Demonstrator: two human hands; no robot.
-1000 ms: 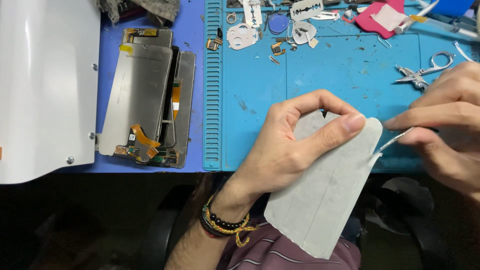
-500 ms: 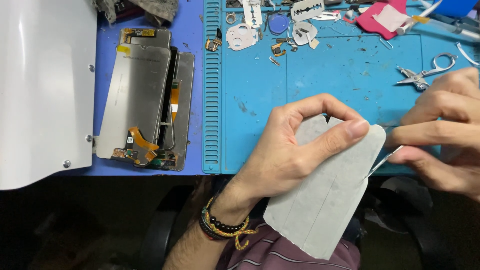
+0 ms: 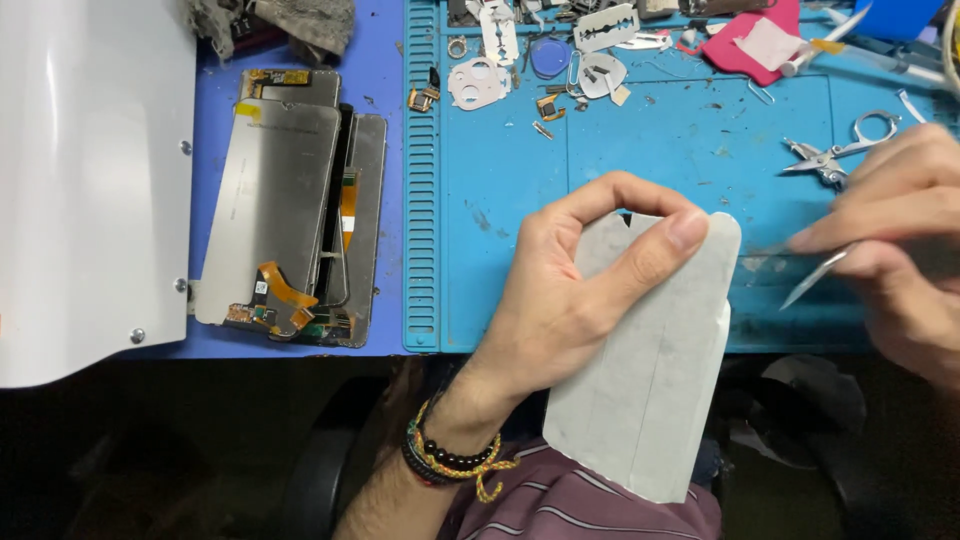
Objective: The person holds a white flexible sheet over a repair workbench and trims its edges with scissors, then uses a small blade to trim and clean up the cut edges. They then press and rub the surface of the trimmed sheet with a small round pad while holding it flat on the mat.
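While we look down from the head view, our left hand [image 3: 575, 300] holds a grey sheet [image 3: 650, 370] over the near edge of the counter [image 3: 640, 150], thumb on its front near the top corner, the fingers curled behind its upper edge, so the grip is pinching the sheet. The sheet tilts, its top over the blue mat [image 3: 520, 250], its lower end hanging past the counter above our striped shirt [image 3: 590, 505]. A bead bracelet [image 3: 450, 460] sits on that wrist.

Our right hand [image 3: 900, 240] is just beside the sheet's upper right corner, fingers pressed together on thin tweezers [image 3: 815, 278]; the tip points down and left, near the sheet's edge but apart from it.

Scissors [image 3: 840, 150] lie on the mat beyond that hand. Small metal parts [image 3: 480, 80] and a razor blade [image 3: 605, 25] are scattered along the far edge, with a pink cloth [image 3: 745, 45] beside them. To the left, stacked phone screens [image 3: 290, 220] rest on the counter, next to a white panel [image 3: 90, 180].
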